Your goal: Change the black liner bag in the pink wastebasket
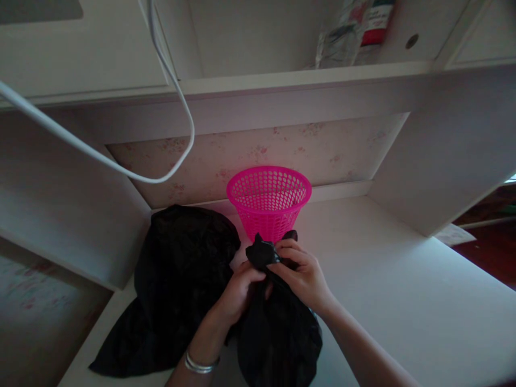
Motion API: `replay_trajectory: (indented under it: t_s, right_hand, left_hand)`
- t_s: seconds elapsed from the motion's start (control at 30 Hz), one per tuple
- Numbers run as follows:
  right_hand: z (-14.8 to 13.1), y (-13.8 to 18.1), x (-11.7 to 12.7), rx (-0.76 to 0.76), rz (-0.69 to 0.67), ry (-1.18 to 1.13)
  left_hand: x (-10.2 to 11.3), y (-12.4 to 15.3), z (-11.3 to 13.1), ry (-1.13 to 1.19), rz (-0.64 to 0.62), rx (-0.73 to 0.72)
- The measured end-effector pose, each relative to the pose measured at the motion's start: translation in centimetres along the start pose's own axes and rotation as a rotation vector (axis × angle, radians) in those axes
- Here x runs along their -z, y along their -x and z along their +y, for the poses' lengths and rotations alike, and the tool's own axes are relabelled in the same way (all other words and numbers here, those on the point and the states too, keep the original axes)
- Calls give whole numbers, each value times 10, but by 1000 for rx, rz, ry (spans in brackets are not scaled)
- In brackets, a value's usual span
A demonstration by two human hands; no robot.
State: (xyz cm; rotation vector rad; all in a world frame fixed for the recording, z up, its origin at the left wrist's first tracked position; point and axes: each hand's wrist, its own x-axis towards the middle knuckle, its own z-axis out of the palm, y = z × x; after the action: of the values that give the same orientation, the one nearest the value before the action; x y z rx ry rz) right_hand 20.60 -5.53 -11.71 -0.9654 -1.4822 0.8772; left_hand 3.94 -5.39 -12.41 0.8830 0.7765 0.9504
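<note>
A black plastic bag [280,338] hangs below my two hands, bunched together at its top. My left hand [242,287] is closed around the gathered neck from the left, thumb on the plastic. From the right, my right hand [300,269] pinches the neck a little higher, with a loose end poking up between the hands. What is inside the bag is hidden. Just behind the hands stands a pink mesh basket [269,212], upright and with nothing visible in it. Left of my left hand, a second black bag [181,285] lies crumpled on the white desk [387,285].
A white cable [121,167] loops down in front of the shelf on the left. The shelf board [258,85] overhangs the desk and holds a clear plastic package [338,45] and a red-and-white container [378,24]. White side panels stand left and right; floral wallpaper [258,148] shows behind.
</note>
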Motion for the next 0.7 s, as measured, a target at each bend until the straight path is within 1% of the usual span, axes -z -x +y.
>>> replay_trajectory:
  t_s: [0.07, 0.1, 0.17, 0.23, 0.3, 0.37, 0.43, 0.47, 0.5, 0.57, 0.6, 0.63, 0.67, 0.7]
  right_hand:
    - [-3, 0, 2, 72, -20, 110]
    - [-6, 1, 3, 97, -60, 147]
    - [-10, 3, 7, 137, -176, 175]
    - [-10, 5, 12, 139, -251, 116]
    - [-6, 7, 19, 56, -254, -76]
    - [2, 7, 26, -83, -160, -328]
    - [9, 6, 31, -232, -46, -486]
    - [12, 5, 32, -297, -25, -510]
    - [13, 3, 32, -355, -46, -506]
    - [12, 0, 30, -418, -187, -452]
    - [10, -3, 29, -415, -252, -413]
    - [7, -5, 27, -398, -283, -369]
    - [4, -8, 26, -376, -276, -326]
    - [2, -10, 25, -358, -238, -293]
  left_hand:
    - [6, 3, 1, 7, -83, 66]
    - [9, 4, 1, -25, -114, 82]
    - [10, 6, 1, -136, -157, 70]
    - [8, 8, 0, -220, -199, 37]
    - [4, 9, 1, -212, -245, 14]
    - [1, 9, 3, -149, -271, -10]
    - [0, 8, 5, -102, -296, -19]
    - [-1, 7, 6, -95, -311, -9]
    - [-1, 6, 6, -101, -328, 5]
    - [0, 6, 5, -133, -366, 36]
    - [0, 6, 3, -138, -381, 48]
    - [1, 7, 2, -133, -395, 52]
    - [2, 8, 0, -124, -411, 59]
    - [3, 8, -1, -115, -422, 66]
